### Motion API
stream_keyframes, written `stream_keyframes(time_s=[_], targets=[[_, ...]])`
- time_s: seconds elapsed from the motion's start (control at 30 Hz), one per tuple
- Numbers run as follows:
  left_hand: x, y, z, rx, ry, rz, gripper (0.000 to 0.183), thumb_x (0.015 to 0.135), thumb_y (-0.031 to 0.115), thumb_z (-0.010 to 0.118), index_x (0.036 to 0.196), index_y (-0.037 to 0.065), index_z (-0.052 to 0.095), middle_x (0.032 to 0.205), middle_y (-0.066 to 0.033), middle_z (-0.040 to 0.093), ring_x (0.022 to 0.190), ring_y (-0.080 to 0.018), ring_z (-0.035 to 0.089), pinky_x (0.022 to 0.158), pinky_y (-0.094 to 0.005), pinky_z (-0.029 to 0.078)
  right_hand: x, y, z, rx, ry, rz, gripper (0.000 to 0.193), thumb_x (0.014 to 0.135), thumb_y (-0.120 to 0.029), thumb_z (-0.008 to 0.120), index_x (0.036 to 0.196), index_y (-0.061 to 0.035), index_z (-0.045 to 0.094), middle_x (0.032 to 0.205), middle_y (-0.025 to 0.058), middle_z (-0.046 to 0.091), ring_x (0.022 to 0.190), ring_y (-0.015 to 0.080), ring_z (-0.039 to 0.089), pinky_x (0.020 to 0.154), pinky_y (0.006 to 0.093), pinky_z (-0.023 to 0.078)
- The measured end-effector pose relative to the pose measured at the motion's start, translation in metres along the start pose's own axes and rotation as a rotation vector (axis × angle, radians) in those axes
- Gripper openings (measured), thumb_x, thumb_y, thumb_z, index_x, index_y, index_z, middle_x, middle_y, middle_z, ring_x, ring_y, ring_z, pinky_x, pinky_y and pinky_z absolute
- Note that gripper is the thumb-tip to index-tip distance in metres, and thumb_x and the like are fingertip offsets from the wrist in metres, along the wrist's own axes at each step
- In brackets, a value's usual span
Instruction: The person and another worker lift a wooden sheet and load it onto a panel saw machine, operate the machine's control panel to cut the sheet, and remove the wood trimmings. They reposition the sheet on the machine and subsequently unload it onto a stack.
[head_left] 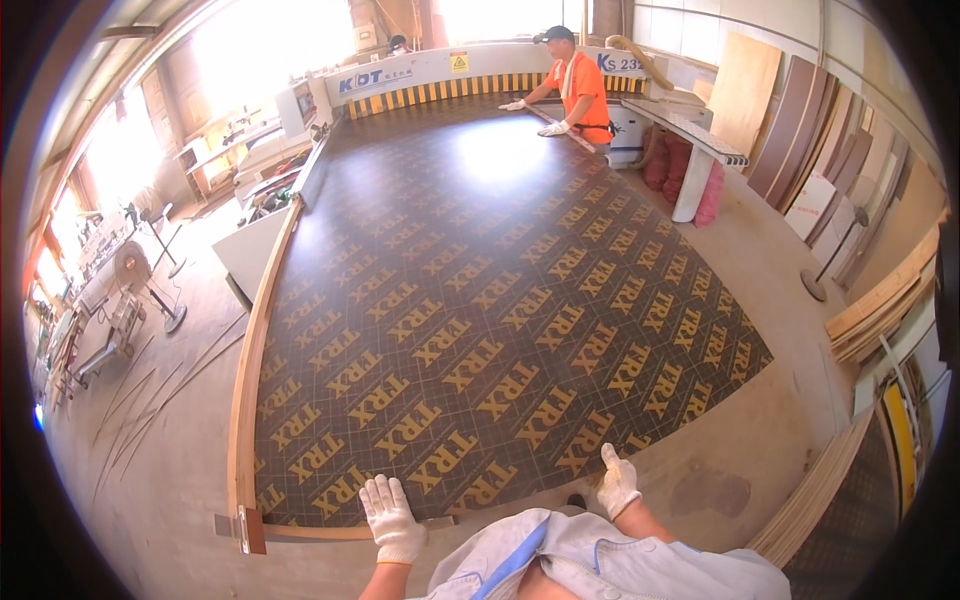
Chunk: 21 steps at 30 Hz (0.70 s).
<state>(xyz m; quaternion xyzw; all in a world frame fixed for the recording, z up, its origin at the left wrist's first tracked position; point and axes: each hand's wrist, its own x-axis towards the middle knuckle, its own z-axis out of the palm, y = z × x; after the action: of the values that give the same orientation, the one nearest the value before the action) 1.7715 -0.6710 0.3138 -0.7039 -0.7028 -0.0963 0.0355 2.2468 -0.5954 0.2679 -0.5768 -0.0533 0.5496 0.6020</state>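
A very large dark board [480, 330] with rows of yellow lettering and a fine grid stretches from in front of me to a long machine. White work gloves cover both my hands. My left hand [392, 520] lies flat over the board's near edge, its fingers stretched forward. To the right, my right hand [617, 482] is at the same edge with the thumb over the top; its fingers are partly hidden and appear to wrap the edge. At the far right side of the board, a co-worker [580, 90] in orange rests both gloved hands on it.
A wooden rail [258, 350] runs along the board's left side, ending at a corner block [250, 532]. The machine's beam [430, 75] with black-yellow stripes crosses the far end. Stacked panels [885, 295] stand right; floor fans [820, 285] and long thin strips [170, 395] flank the board.
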Motion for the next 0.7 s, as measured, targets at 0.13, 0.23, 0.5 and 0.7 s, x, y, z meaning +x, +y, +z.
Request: stream_keyframes(time_s=[0.13, 0.23, 0.5, 0.7], targets=[[-0.003, -0.002, 0.0, -0.037, 0.006, -0.007, 0.108, 0.071, 0.015, 0.084, 0.167, -0.015, 0.044, 0.175, -0.0402, 0.042, 0.168, -0.0614, 0.03, 0.142, -0.0699, 0.012, -0.021, -0.011, 0.015, -0.075, 0.058, -0.025, 0.042, 0.105, -0.038, 0.091, 0.095, -0.0062, 0.065, 0.084, 0.0022, 0.055, 0.066, 0.0183, 0.054, 0.058, 0.0425, 0.051], [-0.001, -0.001, 0.0, -0.05, 0.007, -0.015, 0.105, 0.072, 0.013, 0.084, 0.166, -0.014, 0.045, 0.175, -0.0402, 0.042, 0.168, -0.0619, 0.03, 0.142, -0.0712, 0.013, -0.021, -0.012, 0.015, -0.088, 0.111, -0.013, 0.04, 0.105, -0.037, 0.09, 0.099, -0.0044, 0.067, 0.088, 0.0036, 0.057, 0.068, 0.0197, 0.055, 0.059, 0.0423, 0.052], [0.01, 0.004, -0.006, -0.133, -0.012, 0.059, 0.092, 0.079, 0.012, 0.081, 0.163, -0.01, 0.051, 0.172, -0.0374, 0.048, 0.165, -0.0608, 0.038, 0.14, -0.0743, 0.018, 0.014, 0.008, 0.001, -0.018, 0.162, -0.138, 0.043, 0.104, -0.038, 0.091, 0.107, 0.0003, 0.07, 0.1, 0.0057, 0.062, 0.086, 0.0225, 0.058, 0.078, 0.0423, 0.054], [0.012, -0.015, 0.005, -0.109, 0.094, 0.136, 0.086, 0.078, 0.013, 0.082, 0.158, -0.005, 0.058, 0.167, -0.0322, 0.055, 0.159, -0.0581, 0.046, 0.137, -0.0737, 0.024, -0.007, 0.006, 0.013, 0.03, 0.112, -0.094, 0.046, 0.104, -0.038, 0.091, 0.117, 0.0002, 0.069, 0.114, 0.0087, 0.064, 0.101, 0.0251, 0.063, 0.087, 0.0471, 0.059]])
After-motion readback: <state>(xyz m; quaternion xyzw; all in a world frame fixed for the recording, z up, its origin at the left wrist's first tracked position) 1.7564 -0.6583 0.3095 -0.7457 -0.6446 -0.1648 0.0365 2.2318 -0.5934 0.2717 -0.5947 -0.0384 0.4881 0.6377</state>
